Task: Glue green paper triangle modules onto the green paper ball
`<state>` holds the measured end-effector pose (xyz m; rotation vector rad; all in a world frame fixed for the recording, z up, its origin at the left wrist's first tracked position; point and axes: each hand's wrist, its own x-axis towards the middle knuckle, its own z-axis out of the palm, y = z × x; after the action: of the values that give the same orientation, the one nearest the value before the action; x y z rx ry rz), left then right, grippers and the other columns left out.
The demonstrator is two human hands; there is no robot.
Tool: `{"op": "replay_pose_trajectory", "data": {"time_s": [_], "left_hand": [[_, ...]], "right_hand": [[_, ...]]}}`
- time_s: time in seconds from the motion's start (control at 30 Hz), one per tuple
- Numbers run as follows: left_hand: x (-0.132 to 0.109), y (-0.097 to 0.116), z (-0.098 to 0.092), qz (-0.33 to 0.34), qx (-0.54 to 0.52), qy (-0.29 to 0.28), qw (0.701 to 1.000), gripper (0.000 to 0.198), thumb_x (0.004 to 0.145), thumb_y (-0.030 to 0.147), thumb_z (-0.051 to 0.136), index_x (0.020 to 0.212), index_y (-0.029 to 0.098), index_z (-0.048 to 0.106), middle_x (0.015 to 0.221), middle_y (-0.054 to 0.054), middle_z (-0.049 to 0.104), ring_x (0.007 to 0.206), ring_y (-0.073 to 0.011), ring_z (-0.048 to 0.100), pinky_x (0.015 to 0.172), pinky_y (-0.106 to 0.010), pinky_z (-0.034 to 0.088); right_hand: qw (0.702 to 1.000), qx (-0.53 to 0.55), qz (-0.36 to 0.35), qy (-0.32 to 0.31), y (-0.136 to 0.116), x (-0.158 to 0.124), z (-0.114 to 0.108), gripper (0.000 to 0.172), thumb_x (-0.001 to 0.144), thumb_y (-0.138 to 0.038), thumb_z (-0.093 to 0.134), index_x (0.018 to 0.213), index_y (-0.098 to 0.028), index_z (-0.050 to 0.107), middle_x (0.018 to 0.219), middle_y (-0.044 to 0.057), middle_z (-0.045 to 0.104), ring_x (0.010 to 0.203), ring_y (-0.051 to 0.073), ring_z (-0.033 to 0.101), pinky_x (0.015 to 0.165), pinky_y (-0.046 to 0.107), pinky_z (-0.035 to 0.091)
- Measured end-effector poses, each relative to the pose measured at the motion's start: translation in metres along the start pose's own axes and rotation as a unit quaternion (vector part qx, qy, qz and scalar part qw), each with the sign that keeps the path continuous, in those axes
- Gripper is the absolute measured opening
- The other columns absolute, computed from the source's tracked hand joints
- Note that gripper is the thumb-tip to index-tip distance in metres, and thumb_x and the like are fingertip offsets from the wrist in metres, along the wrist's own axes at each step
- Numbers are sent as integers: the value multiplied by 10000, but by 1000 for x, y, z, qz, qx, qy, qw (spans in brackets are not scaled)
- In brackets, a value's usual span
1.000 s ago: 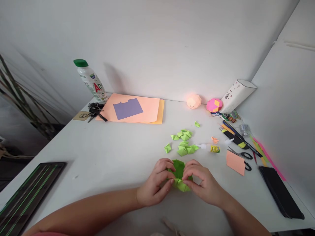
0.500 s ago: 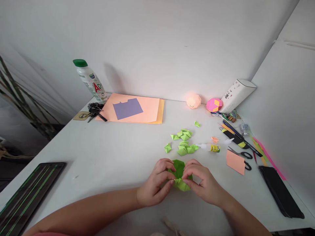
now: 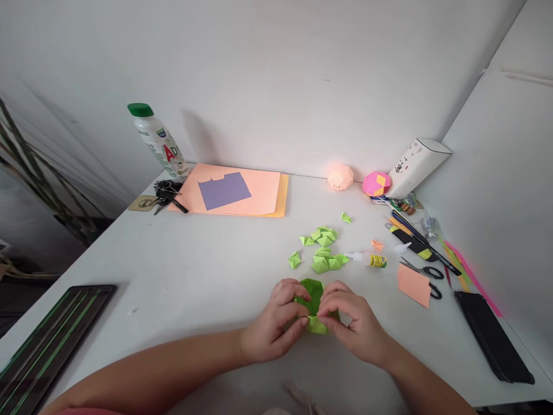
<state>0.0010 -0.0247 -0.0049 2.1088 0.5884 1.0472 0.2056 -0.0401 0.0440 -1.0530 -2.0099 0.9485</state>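
Near the front of the white table, a green folded-paper shape (image 3: 311,288), hollow like a bowl, sits between my hands. My left hand (image 3: 279,320) pinches its near rim from the left with thumb and forefinger. From the right, my right hand (image 3: 352,317) grips the same rim, its fingertips close to those of the left. The fingers cover parts of both sides of the shape. Just beyond lie several small green folded-paper pieces (image 3: 328,263), with a single green piece (image 3: 294,260) left of them. A small glue bottle (image 3: 377,261) with a white nozzle lies beside them.
Scissors (image 3: 432,272) rest under an orange paper square (image 3: 413,284) on the right, near pens and a black phone (image 3: 495,337). At the back stand a white bottle (image 3: 158,141), paper sheets (image 3: 263,190) and two paper balls, one peach (image 3: 340,177). A dark tablet (image 3: 56,346) lies left.
My fingertips have shifted slightly along the green shape's near rim and come closer together. The small pointed fold seen between them earlier no longer shows. Everything else stays in place.
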Motion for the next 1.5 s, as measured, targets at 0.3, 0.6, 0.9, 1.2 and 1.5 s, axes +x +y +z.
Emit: {"op": "replay_pose_trajectory", "data": {"time_s": [0.3, 0.6, 0.9, 1.2, 1.5], "left_hand": [[2, 2, 0, 3, 4, 6, 1000, 126, 898, 169, 413, 860, 190, 532, 989, -86, 503, 1021, -223, 431, 948, -436, 370], [2, 3, 1, -5, -1, 4, 1000, 126, 883, 156, 424, 836, 187, 536, 986, -88, 519, 1025, -223, 434, 951, -438, 367], [2, 2, 0, -22, -8, -6, 1000, 173, 905, 199, 396, 826, 187, 550, 989, -97, 530, 1025, -229, 438, 954, -439, 357], [4, 6, 0, -26, -10, -7, 1000, 250, 932, 266, 358, 814, 190, 565, 962, -97, 535, 1010, -232, 447, 946, -440, 356], [3, 2, 1, -28, -16, 12, 999, 220, 923, 208, 375, 814, 191, 564, 968, -95, 514, 1024, -233, 442, 934, -441, 386]], "right_hand": [[998, 27, -28, 43, 1, 0, 8, 118, 823, -117, 578, 781, -212, 636, 689, 39, 642, 773, 202, 567, 654, 336, 511], [997, 21, -13, 67, 0, 0, 11, 136, 799, -98, 577, 741, -206, 635, 652, 47, 637, 747, 208, 574, 597, 316, 500], [996, 32, 6, 87, 1, -1, 15, 128, 787, -91, 585, 744, -192, 650, 653, 53, 629, 739, 203, 583, 591, 303, 494], [996, 5, -15, 88, -2, 0, 18, 155, 748, -54, 593, 799, -192, 642, 683, 50, 608, 741, 199, 581, 548, 274, 480], [998, -3, -23, 53, -4, -1, 17, 194, 811, -115, 552, 965, -200, 634, 781, 74, 624, 789, 212, 559, 577, 301, 495]]}}
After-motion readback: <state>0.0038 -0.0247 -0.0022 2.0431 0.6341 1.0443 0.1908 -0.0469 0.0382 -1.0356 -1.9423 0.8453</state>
